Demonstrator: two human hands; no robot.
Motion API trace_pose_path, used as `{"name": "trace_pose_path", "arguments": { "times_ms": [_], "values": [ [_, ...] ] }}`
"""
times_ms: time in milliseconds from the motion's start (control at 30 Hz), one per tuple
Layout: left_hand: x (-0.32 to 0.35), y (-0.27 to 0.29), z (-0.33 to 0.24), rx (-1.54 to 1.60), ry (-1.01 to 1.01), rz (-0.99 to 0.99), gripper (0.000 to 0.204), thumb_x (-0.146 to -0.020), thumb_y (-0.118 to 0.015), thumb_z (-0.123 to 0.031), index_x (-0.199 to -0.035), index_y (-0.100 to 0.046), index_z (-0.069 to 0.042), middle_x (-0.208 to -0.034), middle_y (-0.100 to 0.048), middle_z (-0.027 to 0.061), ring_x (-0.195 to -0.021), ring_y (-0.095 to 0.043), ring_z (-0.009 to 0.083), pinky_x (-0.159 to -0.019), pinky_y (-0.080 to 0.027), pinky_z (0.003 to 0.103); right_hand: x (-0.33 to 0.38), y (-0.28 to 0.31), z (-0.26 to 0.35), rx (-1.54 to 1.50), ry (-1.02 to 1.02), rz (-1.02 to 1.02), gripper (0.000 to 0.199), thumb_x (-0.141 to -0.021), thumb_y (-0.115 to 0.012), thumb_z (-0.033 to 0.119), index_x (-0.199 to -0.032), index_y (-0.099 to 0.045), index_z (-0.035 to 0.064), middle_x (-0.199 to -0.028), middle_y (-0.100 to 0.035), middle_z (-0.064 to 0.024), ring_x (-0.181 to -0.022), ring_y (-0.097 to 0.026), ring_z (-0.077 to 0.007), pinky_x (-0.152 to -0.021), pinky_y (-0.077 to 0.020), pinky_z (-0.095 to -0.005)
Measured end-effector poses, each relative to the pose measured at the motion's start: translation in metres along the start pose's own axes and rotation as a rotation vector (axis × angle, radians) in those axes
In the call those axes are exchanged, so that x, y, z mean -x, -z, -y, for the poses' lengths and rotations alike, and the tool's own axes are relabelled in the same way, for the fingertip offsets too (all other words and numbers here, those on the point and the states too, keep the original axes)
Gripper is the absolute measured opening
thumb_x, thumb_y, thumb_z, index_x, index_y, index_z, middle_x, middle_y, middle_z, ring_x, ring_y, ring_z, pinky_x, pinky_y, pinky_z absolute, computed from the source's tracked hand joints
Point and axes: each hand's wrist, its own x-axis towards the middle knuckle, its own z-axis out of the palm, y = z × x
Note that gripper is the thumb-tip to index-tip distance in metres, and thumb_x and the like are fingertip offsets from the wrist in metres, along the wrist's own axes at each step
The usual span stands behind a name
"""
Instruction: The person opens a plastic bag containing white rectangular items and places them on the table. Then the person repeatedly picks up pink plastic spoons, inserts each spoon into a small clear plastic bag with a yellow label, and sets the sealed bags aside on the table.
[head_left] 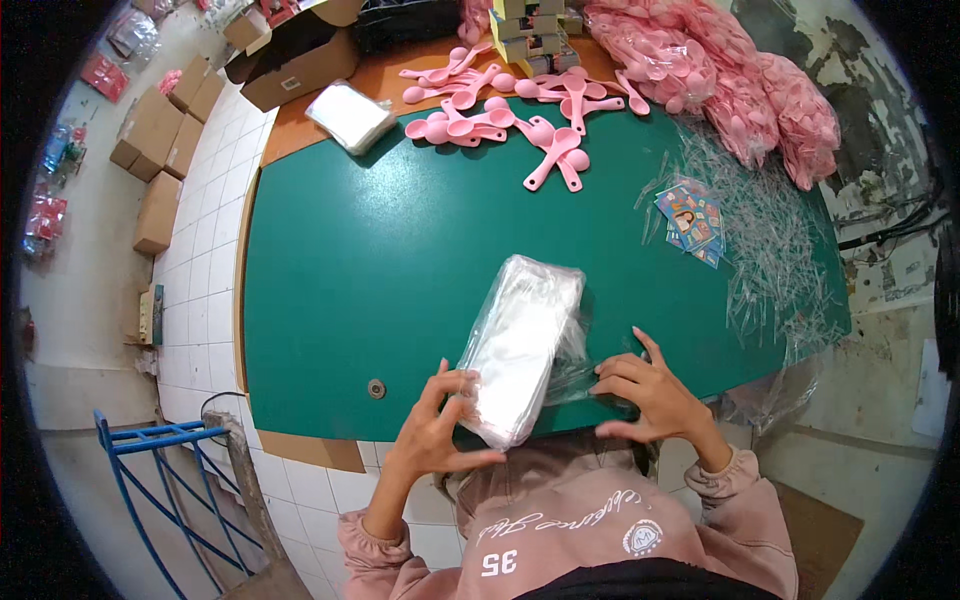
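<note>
Head view. A stack of clear plastic bags (520, 345) lies on the green tabletop (370, 260) at its near edge, tilted with its far end to the right. The left hand (437, 430) grips the stack's near left corner, fingers curled onto the top and thumb below. The right hand (650, 395), fingers spread and bent, presses on loose film just right of the stack. Beyond the stack, at the table's far edge, lie pink plastic spoons (500, 110); left of them a second bag packet (350, 115). Right of the stack lie small printed cards (692, 220) amid clear strips (770, 260).
</note>
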Motion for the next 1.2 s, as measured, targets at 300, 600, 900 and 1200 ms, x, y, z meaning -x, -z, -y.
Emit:
{"name": "trace_pose_path", "arguments": {
  "times_ms": [300,600,900,1200],
  "values": [
    [-0.058,-0.021,-0.055,-0.315,0.292,-0.280,0.049,-0.065,-0.071,-0.025,-0.103,-0.050,-0.002,-0.122,-0.038,0.0245,-0.117,-0.037,0.0412,-0.096,-0.029,0.049,-0.048,-0.017,0.029,-0.010,-0.325,-0.311,0.080,-0.063,-0.076,0.026,-0.127,-0.034,0.0034,-0.115,-0.039,-0.0208,-0.106,-0.044,-0.0375,-0.087,-0.0400,-0.0413],
    [-0.128,-0.022,0.017,-0.271,0.255,0.004,0.051,-0.076,-0.057,-0.010,-0.123,-0.042,-0.001,-0.123,-0.041,0.0271,-0.111,-0.044,0.0420,-0.092,-0.038,0.042,-0.089,-0.048,0.002,0.009,-0.383,-0.531,0.052,-0.069,-0.061,0.001,-0.117,-0.044,-0.0008,-0.109,-0.049,-0.0238,-0.103,-0.050,-0.0383,-0.085,-0.0435,-0.0411],
    [-0.133,-0.018,0.041,0.123,0.345,-0.075,0.028,-0.077,-0.045,0.009,-0.101,-0.058,0.002,-0.096,-0.063,0.0166,-0.083,-0.062,0.0271,-0.077,-0.047,0.031,-0.089,-0.044,-0.048,-0.529,-0.659,-0.655,0.017,-0.078,-0.050,-0.001,-0.095,-0.056,-0.0013,-0.064,-0.059,-0.0070,-0.059,-0.057,-0.0156,-0.053,-0.0450,-0.0292],
    [-0.121,-0.016,0.068,0.565,0.456,-0.086,0.028,-0.093,-0.038,-0.015,-0.112,-0.055,-0.003,-0.102,-0.061,0.0090,-0.095,-0.056,0.0191,-0.086,-0.041,0.029,-0.105,-0.050,-0.062,-1.691,-0.765,-0.599,0.029,-0.080,-0.046,-0.007,-0.110,-0.044,-0.0041,-0.092,-0.057,-0.0155,-0.071,-0.060,-0.0213,-0.061,-0.0533,-0.0291]
  ]
}}
